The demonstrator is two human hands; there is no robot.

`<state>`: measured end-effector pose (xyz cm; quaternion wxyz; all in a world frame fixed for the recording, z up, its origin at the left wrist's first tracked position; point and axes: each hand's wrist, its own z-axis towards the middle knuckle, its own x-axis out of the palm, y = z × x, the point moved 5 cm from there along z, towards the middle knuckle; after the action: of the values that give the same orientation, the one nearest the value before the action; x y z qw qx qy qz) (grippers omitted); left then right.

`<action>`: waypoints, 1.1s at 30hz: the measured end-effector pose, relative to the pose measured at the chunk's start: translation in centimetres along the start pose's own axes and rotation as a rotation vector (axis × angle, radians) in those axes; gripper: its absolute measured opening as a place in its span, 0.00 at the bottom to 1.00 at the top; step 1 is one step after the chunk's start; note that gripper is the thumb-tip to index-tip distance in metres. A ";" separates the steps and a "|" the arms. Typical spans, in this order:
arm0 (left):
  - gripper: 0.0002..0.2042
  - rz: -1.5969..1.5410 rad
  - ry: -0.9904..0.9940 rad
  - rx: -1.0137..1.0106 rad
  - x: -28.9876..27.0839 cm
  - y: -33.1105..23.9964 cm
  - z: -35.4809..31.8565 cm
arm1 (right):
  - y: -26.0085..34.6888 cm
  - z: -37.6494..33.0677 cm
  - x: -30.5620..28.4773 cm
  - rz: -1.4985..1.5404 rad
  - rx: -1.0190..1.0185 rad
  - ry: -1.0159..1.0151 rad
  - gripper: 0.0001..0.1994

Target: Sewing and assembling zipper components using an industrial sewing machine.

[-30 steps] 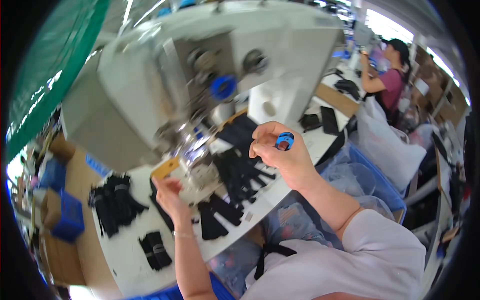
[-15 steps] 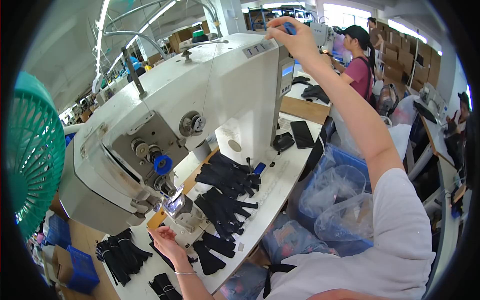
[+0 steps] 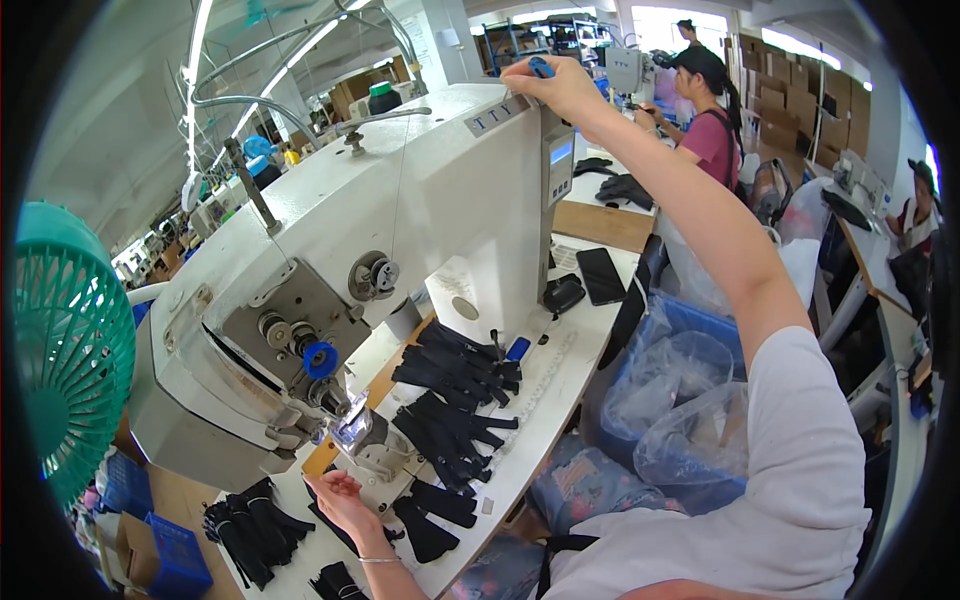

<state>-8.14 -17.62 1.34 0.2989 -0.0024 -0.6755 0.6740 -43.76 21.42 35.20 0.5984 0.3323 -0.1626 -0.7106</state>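
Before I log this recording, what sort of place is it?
Likely a garment or sewing workshop: there is a large sewing machine, piles of black strips beside it, and cardboard boxes stacked in the background.

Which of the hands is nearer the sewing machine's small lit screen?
Right. The right hand is just above the screen, at the top of the machine; the left hand is well below, toward its opposite end.
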 end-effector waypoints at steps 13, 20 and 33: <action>0.25 -0.045 0.009 -0.011 -0.2 0.4 0.4 | 1.5 0.9 -0.4 -0.208 -0.168 0.181 0.13; 0.25 -0.034 -0.028 -0.026 0.2 0.1 -0.3 | 1.1 4.1 -1.4 -0.070 -0.009 0.314 0.13; 0.04 0.423 0.639 0.734 14.6 -10.3 -14.3 | 8.0 -23.1 8.6 0.528 0.151 0.577 0.05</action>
<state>-10.23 0.35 15.35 0.3285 -0.2392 -0.2552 0.8774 -22.96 15.21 21.01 0.7556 0.5081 -0.1197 -0.3957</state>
